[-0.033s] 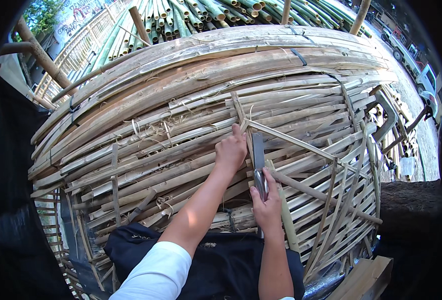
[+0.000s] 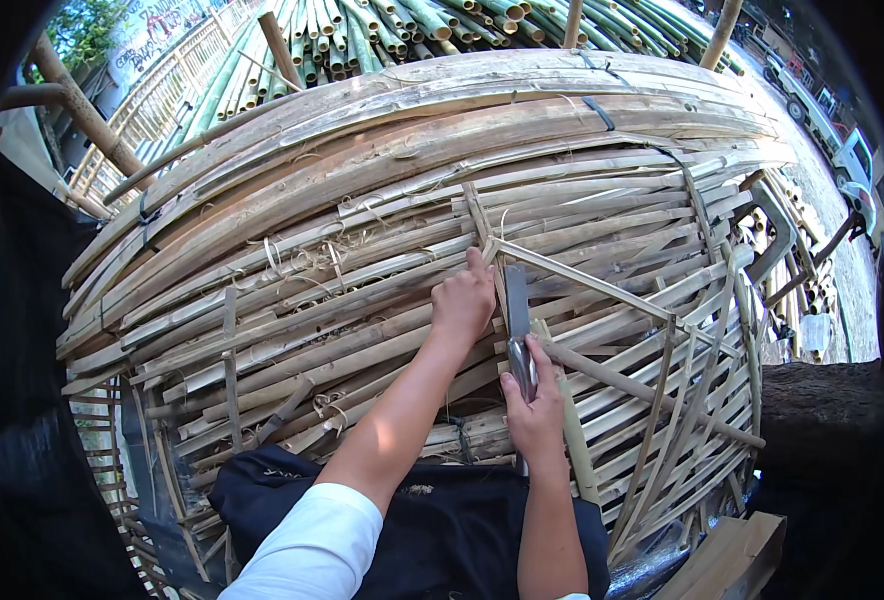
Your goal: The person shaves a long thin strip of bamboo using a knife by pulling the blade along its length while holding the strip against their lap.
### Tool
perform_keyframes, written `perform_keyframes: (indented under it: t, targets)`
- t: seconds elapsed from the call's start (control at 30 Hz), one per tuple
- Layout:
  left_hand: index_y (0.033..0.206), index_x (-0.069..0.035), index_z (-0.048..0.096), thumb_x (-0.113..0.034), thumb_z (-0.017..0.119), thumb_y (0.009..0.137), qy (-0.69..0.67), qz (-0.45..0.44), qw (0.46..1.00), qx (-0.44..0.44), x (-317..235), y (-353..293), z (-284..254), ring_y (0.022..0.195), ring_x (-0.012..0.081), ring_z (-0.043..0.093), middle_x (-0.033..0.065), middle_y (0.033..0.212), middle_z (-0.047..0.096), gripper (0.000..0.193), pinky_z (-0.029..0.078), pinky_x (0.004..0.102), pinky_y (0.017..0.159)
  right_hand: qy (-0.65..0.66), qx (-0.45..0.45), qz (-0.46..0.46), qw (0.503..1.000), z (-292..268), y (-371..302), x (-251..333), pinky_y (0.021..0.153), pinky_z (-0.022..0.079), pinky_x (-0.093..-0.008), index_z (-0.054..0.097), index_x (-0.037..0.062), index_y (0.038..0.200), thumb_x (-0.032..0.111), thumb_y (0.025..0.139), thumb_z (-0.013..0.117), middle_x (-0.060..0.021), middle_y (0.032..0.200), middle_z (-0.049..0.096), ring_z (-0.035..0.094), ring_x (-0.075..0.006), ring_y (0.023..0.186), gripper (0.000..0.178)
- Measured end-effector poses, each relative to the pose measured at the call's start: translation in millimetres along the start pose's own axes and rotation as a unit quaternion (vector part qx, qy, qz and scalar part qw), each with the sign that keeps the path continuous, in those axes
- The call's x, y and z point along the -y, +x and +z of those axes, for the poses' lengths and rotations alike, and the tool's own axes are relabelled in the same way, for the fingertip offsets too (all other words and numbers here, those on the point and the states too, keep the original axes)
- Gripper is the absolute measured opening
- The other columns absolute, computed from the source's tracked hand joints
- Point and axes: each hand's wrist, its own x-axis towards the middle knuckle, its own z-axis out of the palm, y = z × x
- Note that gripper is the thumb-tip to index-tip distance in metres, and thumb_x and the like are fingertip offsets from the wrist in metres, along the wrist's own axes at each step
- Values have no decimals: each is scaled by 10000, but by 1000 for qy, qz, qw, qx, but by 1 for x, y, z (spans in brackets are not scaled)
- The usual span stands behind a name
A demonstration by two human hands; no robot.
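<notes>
While the left hand (image 2: 465, 300) presses closed on the thin bamboo strip (image 2: 602, 287) at its near end, the right hand (image 2: 534, 405) is clamped around the handle of a knife (image 2: 517, 310). The blade points away from the person and stands just right of the left knuckles. The hands are close together but not touching. Nothing has shifted since the earlier picture: grip, blade and strip sit alike. Beneath both hands lies the bundled split bamboo (image 2: 362, 200), and a dark cloth (image 2: 442, 520) sits below the wrists.

Outdoor bamboo yard: stacked bamboo poles (image 2: 402, 30)
</notes>
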Motion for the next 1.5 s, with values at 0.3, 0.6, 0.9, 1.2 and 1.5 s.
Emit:
perform_keyframes:
  t: [0.3, 0.6, 0.9, 1.2, 1.5]
  targets:
    - [1351, 44, 329, -313, 440, 945, 24, -20, 981, 192, -6, 17, -24, 809, 383, 687, 229, 852, 686, 552, 542, 492, 722, 31, 20, 66, 997, -5, -1, 4, 849, 469, -284, 456, 61, 1390, 70, 865, 631, -136, 1137, 616, 586, -165, 935, 553]
    - [1367, 132, 261, -160, 428, 868, 26, -21, 973, 228, -6, 21, -18, 895, 401, 673, 262, 973, 672, 602, 525, 491, 817, 17, -3, 23, 1000, -3, 2, -1, 786, 483, -281, 458, 47, 1380, 67, 866, 634, -105, 1063, 631, 582, -146, 851, 544]
    - [1398, 153, 201, -160, 419, 860, 0, -26, 971, 236, -5, 20, -22, 955, 422, 649, 295, 1038, 644, 659, 513, 491, 840, -157, -67, -18, 985, -10, 128, 21, 725, 500, -465, 531, 0, 1016, 145, 773, 665, -215, 823, 659, 645, -409, 808, 313]
    - [1356, 161, 273, -162, 413, 875, -2, -31, 975, 219, -2, 18, -16, 892, 423, 662, 285, 959, 660, 596, 528, 499, 802, -294, -33, -31, 955, 2, 169, 1, 758, 505, -501, 545, 29, 984, 160, 774, 699, -218, 883, 670, 645, -419, 871, 292]
    - [1292, 159, 301, -167, 443, 872, -9, -39, 982, 184, -1, 17, -15, 868, 440, 660, 293, 920, 660, 550, 525, 511, 797, -297, -51, -36, 953, 6, 169, -3, 781, 503, -494, 601, 33, 1058, 186, 765, 725, -227, 895, 669, 639, -416, 894, 353]
